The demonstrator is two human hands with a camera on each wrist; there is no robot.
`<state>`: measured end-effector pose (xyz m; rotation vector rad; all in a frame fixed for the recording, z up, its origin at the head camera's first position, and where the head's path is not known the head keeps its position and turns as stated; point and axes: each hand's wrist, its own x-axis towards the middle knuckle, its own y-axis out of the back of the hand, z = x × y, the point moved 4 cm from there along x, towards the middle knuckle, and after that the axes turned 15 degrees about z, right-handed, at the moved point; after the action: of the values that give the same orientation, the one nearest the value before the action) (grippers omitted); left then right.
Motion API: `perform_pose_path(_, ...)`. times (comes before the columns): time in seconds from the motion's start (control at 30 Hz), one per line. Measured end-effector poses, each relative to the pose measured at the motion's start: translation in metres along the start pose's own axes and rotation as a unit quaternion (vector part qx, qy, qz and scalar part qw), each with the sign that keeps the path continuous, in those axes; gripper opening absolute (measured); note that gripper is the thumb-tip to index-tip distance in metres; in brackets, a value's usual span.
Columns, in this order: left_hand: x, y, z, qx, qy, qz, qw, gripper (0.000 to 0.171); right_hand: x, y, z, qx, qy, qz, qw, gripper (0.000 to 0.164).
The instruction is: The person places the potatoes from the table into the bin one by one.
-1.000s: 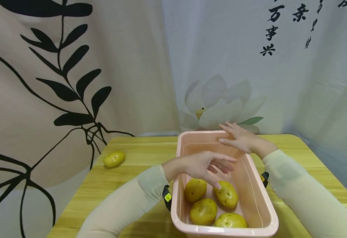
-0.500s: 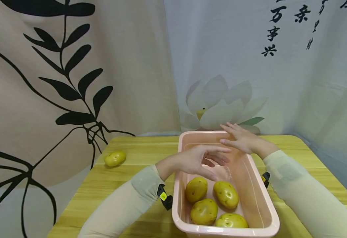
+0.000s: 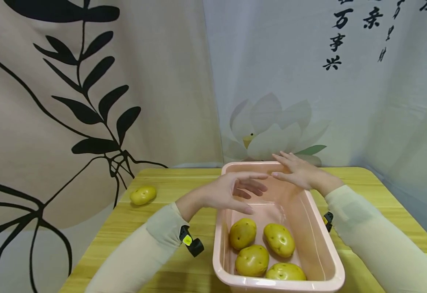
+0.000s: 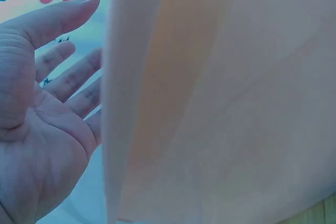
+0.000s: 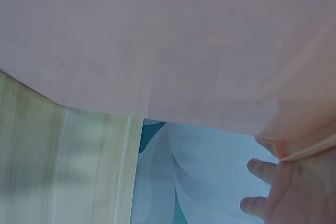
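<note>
A pink plastic bin (image 3: 338,268) stands on the table with several yellow potatoes (image 3: 251,260) lying in its near half. My left hand (image 3: 232,191) hovers over the bin's left rim, fingers spread and holding nothing; in the left wrist view its bare palm (image 4: 47,129) shows beside the bin's wall. At the far right of the bin, my right hand (image 3: 301,173) rests over the rim with fingers extended. The right wrist view has its fingers (image 5: 257,205) at the rim, partly hidden by the pink wall. One more potato (image 3: 143,195) lies at the table's left edge.
The yellow wood-grain table (image 3: 177,183) runs left and right of the bin. Behind it hangs a printed curtain (image 3: 169,81) with black leaves, a pale lotus and dark writing. Each wrist wears a black strap with a camera (image 3: 195,246).
My left hand has risen from over the potatoes and moved left, away from them. The right hand stays at the far rim, and the potatoes have not moved.
</note>
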<state>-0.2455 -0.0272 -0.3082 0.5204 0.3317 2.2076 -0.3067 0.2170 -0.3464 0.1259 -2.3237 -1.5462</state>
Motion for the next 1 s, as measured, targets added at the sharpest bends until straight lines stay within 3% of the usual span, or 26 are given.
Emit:
perform_pose_path(0.47, -0.024, 0.029, 0.0, 0.031, -0.001, 0.049, 0.9983, 0.076, 0.0, 0.001, -0.002, -0.005, 0.006, 0.002, 1.0, 0.081)
perform_pose_path(1.0, -0.053, 0.06, -0.005, 0.019, 0.018, 0.099, 0.9947, 0.077, -0.001, 0.015, 0.004, -0.024, 0.031, 0.005, 0.999, 0.07)
